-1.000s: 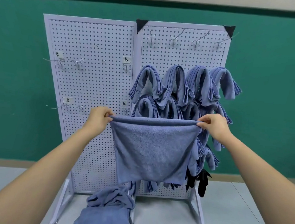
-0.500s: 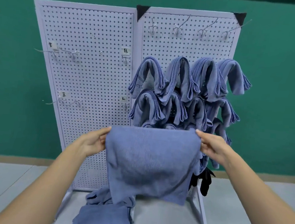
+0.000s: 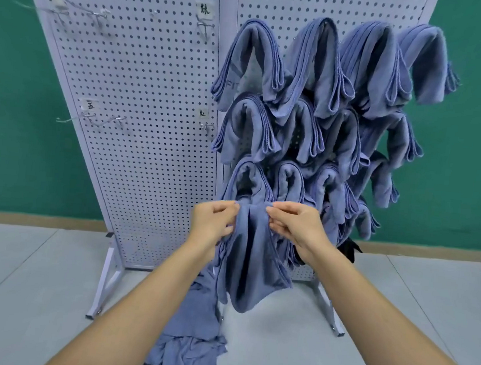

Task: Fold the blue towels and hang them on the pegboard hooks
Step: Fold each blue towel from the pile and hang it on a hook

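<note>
Towel (image 3: 251, 259) hangs vertical, top pinched, both hands.

soft matt cloth towels (image 3: 256, 259)

One head-worn camera faces the pegboard (image 3: 149, 145) nearly square on and tilts down. It is so close that the pegboard's top runs out of frame, while its feet (image 3: 106, 284) and the floor (image 3: 21, 279) before it show. The left hand (image 3: 212, 223) and right hand (image 3: 296, 228) reach in from the bottom edge and pinch the blue towel (image 3: 251, 264) just in front of the pegboard's lower middle — the centre of the view.
</note>
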Available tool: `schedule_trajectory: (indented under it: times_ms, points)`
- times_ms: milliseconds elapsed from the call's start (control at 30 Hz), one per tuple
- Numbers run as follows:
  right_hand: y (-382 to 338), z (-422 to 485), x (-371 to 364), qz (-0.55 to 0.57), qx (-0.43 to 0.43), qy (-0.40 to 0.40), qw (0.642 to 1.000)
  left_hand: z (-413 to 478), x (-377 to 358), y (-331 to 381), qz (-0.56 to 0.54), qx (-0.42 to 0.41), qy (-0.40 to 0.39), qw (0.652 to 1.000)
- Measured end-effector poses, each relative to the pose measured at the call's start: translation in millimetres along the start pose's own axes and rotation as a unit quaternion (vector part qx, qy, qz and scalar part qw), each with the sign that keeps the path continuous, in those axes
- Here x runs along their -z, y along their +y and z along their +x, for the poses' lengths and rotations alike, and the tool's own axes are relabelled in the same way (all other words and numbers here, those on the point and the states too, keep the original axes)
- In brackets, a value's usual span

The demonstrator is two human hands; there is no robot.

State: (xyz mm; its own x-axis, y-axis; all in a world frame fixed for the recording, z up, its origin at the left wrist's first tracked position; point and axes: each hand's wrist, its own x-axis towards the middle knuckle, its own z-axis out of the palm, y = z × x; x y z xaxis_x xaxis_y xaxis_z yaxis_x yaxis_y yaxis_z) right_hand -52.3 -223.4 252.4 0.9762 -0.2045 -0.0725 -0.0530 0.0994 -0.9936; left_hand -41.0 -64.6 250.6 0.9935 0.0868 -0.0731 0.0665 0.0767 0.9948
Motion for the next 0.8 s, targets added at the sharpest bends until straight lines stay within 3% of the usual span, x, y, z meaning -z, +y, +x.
schedule_trajectory:
  times_ms: [333,700,800]
  points:
    - [-0.6,-9.7,-16.1,-0.053,0.036,-0.017,0.998,-9.2,-11.5,3.0,0.024,-0.041,-0.027,0.999]
    - [-1.7,-11.7,-2.7,0.053,0.009,-0.133,0.99,-9.0,-1.7,1.2,0.019,-0.037,-0.061,0.997]
    - [-5.9,-4.5,7.5,-0.022,0.065,-0.103,0.992,-6.4,-2.8,3.4,0.014,-0.037,-0.076,0.996]
